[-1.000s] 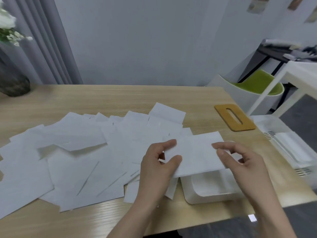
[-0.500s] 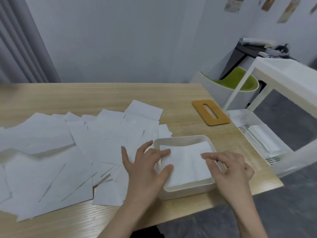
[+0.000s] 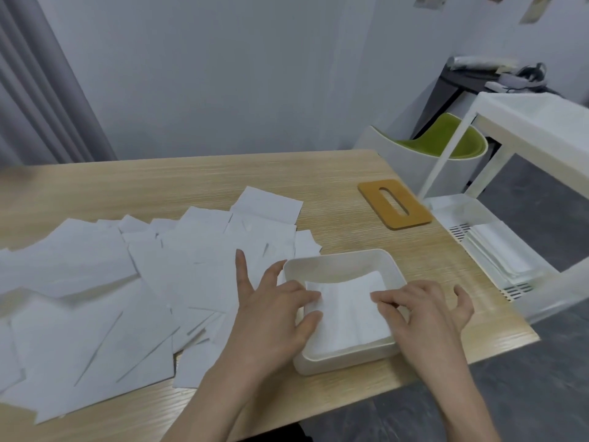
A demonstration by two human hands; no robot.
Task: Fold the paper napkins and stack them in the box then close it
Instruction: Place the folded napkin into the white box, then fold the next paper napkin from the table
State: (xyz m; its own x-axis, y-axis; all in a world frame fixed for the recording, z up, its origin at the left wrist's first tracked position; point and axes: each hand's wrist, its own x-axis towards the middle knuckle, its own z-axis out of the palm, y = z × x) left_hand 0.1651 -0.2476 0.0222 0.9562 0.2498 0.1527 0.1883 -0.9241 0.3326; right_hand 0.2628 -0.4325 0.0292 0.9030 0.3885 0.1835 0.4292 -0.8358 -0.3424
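Both forearms bare, no sleeves. Left hand (image 3: 271,314) and right hand (image 3: 424,317): no gloves, rings or watch visible.

Box (image 3: 342,261): on the surface (image 3: 318,173), near its front right corner.
Folded napkin (image 3: 347,317): inside the box.
Loose napkins (image 3: 127,282): spread left of the box.
Lid (image 3: 394,204): behind the box.
Hands: left hand (image 3: 271,317) and right hand (image 3: 424,311) on the folded napkin.

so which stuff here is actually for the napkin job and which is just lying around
For the job: loose napkins, box, folded napkin in it, wooden lid.
Just around: green chair, white rack, curtain.
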